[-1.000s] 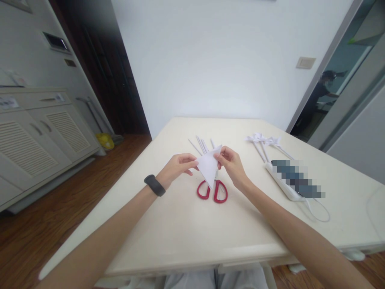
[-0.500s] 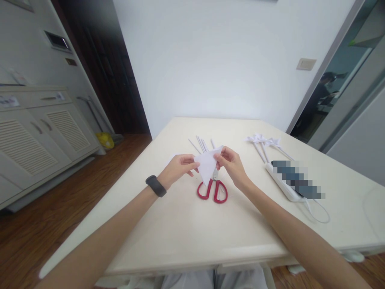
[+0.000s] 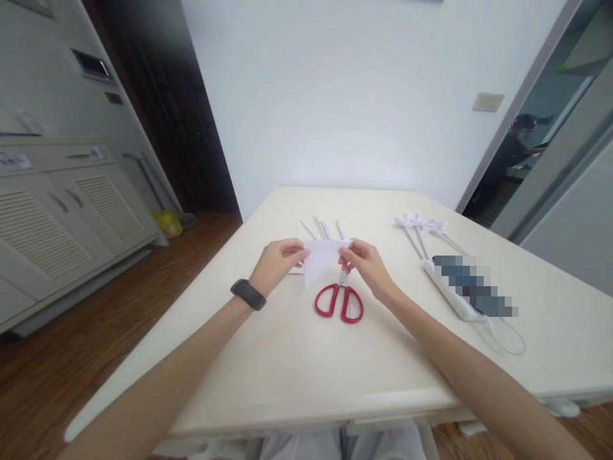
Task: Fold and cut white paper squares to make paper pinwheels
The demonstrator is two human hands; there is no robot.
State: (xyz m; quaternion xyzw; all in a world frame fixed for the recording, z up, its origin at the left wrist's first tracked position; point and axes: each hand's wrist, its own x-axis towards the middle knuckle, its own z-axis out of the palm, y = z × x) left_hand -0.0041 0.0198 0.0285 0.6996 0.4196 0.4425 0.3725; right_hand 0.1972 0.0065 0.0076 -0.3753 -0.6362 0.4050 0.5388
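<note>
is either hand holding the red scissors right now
No, the red scissors lie on the table while the left hand and right hand both pinch the white paper.

A single view from the person's head, facing forward and down along both forearms. The table (image 3: 287,383) fills the lower half. The left hand (image 3: 275,265), right hand (image 3: 366,268) and the paper (image 3: 320,257) between them sit close, dead centre, and the white wall (image 3: 335,96) stands straight ahead.
</note>
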